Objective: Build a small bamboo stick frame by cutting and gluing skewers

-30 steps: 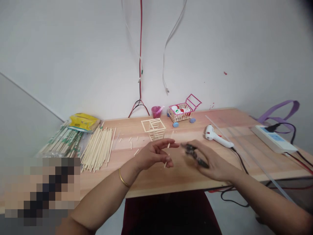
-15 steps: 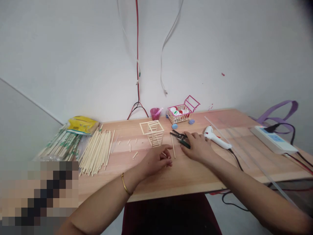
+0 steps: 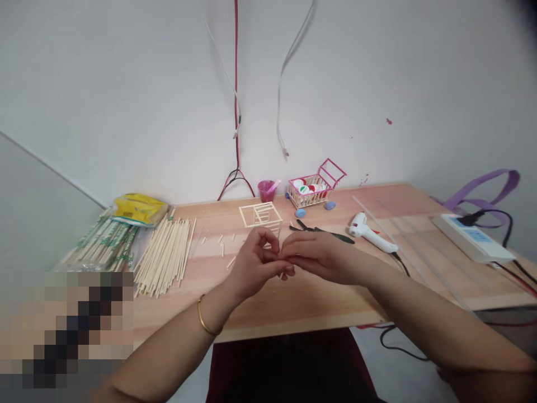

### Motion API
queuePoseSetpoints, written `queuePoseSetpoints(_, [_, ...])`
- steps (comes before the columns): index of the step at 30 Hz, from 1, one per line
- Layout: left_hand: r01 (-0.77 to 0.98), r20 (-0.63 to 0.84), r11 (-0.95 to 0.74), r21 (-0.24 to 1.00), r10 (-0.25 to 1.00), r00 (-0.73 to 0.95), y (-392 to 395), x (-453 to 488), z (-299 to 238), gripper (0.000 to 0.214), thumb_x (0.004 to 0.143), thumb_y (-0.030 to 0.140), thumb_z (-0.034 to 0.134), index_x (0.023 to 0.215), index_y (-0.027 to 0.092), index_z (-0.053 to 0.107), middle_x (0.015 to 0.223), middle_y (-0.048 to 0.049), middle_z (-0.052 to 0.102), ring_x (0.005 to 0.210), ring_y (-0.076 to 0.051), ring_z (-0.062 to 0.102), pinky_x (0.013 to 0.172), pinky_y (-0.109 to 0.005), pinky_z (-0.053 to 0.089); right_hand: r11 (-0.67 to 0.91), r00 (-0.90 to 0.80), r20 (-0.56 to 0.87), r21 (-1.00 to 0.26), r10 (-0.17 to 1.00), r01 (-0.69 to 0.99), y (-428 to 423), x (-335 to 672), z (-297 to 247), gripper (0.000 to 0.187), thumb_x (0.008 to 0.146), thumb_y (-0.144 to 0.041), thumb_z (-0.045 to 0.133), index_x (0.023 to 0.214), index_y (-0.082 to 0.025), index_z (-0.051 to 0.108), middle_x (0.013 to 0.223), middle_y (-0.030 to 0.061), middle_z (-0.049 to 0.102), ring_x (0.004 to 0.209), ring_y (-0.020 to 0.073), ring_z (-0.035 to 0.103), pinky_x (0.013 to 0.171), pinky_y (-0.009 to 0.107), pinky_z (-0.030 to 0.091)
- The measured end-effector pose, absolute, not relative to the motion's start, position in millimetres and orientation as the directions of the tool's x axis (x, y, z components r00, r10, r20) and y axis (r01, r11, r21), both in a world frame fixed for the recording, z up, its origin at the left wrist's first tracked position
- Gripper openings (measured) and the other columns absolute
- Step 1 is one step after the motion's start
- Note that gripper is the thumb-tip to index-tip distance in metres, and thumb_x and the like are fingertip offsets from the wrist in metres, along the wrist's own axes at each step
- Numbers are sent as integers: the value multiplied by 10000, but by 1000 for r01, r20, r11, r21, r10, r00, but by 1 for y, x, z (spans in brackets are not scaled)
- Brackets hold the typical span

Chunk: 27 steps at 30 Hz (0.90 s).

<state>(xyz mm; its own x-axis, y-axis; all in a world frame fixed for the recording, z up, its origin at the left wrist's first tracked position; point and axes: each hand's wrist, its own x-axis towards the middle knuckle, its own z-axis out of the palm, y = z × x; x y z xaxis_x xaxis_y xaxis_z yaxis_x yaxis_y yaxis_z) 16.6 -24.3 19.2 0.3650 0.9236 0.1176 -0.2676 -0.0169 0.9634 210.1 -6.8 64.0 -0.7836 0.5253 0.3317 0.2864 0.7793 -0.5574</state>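
Note:
My left hand [image 3: 254, 266] and my right hand [image 3: 314, 254] meet fingertip to fingertip over the middle of the table. Curled into a pinch, the left fingers hide whatever may be between them. The right fingers are pressed together against the left ones; anything in them is too small or hidden to name. Just behind the hands stands a small frame of thin wooden sticks [image 3: 247, 224], its lower part covered by my hands. Dark-handled pliers [image 3: 342, 237] lie on the table beyond my right hand, apart from it.
A pile of bare sticks [image 3: 165, 257], wrapped sticks [image 3: 90, 240] and a yellow packet [image 3: 140, 210] lie left. Short stick pieces [image 3: 223, 249] are scattered nearby. Behind are a pink cup [image 3: 266, 191] and a miniature cart [image 3: 310, 193]. A white glue gun [image 3: 373, 235] and power strip [image 3: 467, 238] lie right.
My right hand has let go of the pliers and moved left to meet my left hand. The pliers stay on the table. My left hand has risen slightly, its fingers still curled.

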Motion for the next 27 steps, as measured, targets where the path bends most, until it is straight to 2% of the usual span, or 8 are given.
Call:
queuePoseSetpoints(3, [-262, 93, 16, 965, 914, 396, -22, 10, 29, 471, 632, 151, 793, 864, 204, 387, 740, 46, 624, 567, -146, 679, 492, -223, 511, 791, -837, 263, -542, 481, 284, -4, 203, 75, 218, 960, -218, 444, 899, -206, 653, 890, 32, 644, 819, 121, 594, 753, 245, 449])
queuePoseSetpoints(6, [-113, 16, 37, 993, 898, 440, -19, 1, 51, 288, 727, 191, 721, 862, 168, 468, 719, -11, 681, 668, -142, 693, 609, -237, 531, 817, -801, 340, -497, 493, 292, 5, 200, 83, 178, 934, -204, 489, 883, -191, 659, 914, 50, 633, 829, 128, 584, 734, 245, 446])
queuePoseSetpoints(8, [15, 41, -50, 999, 927, 374, -15, -3, 69, 227, 729, 187, 710, 857, 153, 526, 763, -24, 697, 737, -136, 691, 672, -238, 527, 839, -766, 405, -446, 500, 311, 13, 197, 88, 144, 913, -209, 522, 883, -183, 660, 898, 56, 630, 814, 137, 574, 714, 254, 440])
queuePoseSetpoints(10, [166, 99, -162, 973, 937, 336, -10, -5, 86, 158, 744, 171, 678, 836, 154, 550, 751, -18, 701, 723, -130, 684, 649, -225, 512, 852, -741, 444, -395, 504, 343, 21, 193, 95, 135, 908, -223, 532, 865, -181, 654, 837, 43, 635, 780, 141, 564, 702, 263, 427])
queuePoseSetpoints(15, [479, 306, -411, 775, 909, 284, 10, -11, 114, 71, 773, 173, 628, 834, 168, 590, 717, 2, 676, 675, -119, 653, 601, -214, 469, 826, -673, 480, -305, 564, 474, 41, 183, 105, 132, 901, -170, 509, 845, -174, 629, 830, 43, 628, 810, 167, 547, 719, 288, 404])
queuePoseSetpoints(19, [757, 407, -439, 484, 879, 249, 24, -27, 121, 71, 801, 188, 581, 769, 173, 643, 719, -3, 669, 664, -120, 598, 629, -246, 435, 737, -568, 472, -388, 675, 554, 60, 181, 91, 94, 867, -178, 554, 859, -182, 647, 956, 73, 589, 923, 194, 538, 810, 322, 423])
queuePoseSetpoints(22, [829, 347, -407, 385, 896, 278, 32, -37, 118, 117, 802, 191, 565, 752, 179, 670, 733, -10, 680, 669, -132, 581, 620, -261, 410, 678, -539, 412, -457, 735, 576, 70, 180, 79, 80, 845, -210, 591, 832, -197, 669, 965, 69, 573, 944, 203, 534, 851, 356, 424])
queuePoseSetpoints(27, [850, 242, -396, 346, 914, 327, 41, -34, 107, 170, 807, 189, 540, 803, 192, 710, 763, -21, 708, 662, -141, 583, 613, -266, 401, 638, -531, 355, -452, 770, 624, 75, 176, 74, 101, 834, -228, 599, 821, -204, 695, 920, 67, 570, 911, 210, 530, 811, 364, 426])
